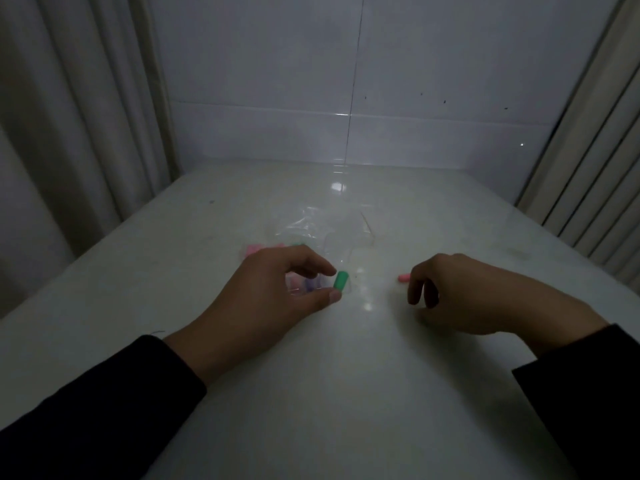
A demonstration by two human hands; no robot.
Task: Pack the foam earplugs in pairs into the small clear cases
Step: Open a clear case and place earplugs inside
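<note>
The left hand (277,289) pinches a green earplug (340,280) between thumb and forefinger, just above the white table (329,393) near its middle. Under that hand's fingers lies a clear case (304,284) with pink and purple plugs dimly visible inside. The right hand (460,296) hangs to the right, well apart from the left, fingers loosely curled downward and holding nothing. A pink earplug (403,278) lies just left of it. Farther off sits a crumpled clear bag (322,226), and more pink plugs (256,249) lie beyond the left hand.
</note>
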